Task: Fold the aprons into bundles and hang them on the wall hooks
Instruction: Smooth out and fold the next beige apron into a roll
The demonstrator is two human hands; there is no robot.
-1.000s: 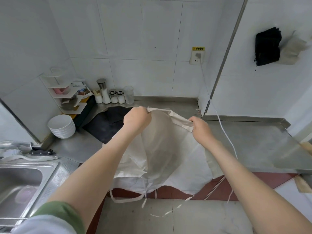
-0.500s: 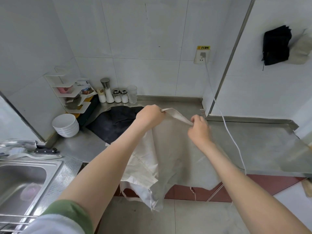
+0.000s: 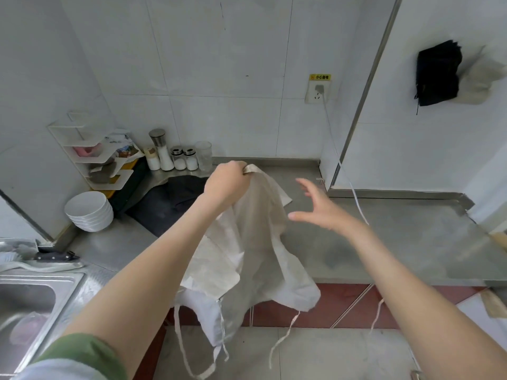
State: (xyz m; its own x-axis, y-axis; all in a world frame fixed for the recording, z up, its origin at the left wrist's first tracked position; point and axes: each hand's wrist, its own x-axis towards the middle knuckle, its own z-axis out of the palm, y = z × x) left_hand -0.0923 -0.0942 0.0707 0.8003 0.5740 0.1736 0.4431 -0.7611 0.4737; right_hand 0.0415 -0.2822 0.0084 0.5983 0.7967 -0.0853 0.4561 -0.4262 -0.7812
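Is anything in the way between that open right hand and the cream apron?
Nothing visible is. The right hand is open just beside the apron, with nothing between them. The left hand grips the apron's top above the counter.

Yellow warning sticker (image 3: 320, 77) just above wall socket (image 3: 317, 92): black characters "小心触电", slightly blurred

Right of centre the bench (image 3: 406, 242) lies bare, giving wide room for a hand, crossed only by the white cable (image 3: 354, 193) slanting down from the wall socket (image 3: 317, 91). At centre the hanging cream apron (image 3: 255, 242) blocks the way. Left of it a dark apron (image 3: 164, 207) covers the steel, hemmed in by stacked bowls (image 3: 89, 211), jars (image 3: 179, 159) and a corner shelf (image 3: 93, 157). At upper right a black bundle (image 3: 437, 75) and a cream bundle (image 3: 480, 78) occupy the wall.
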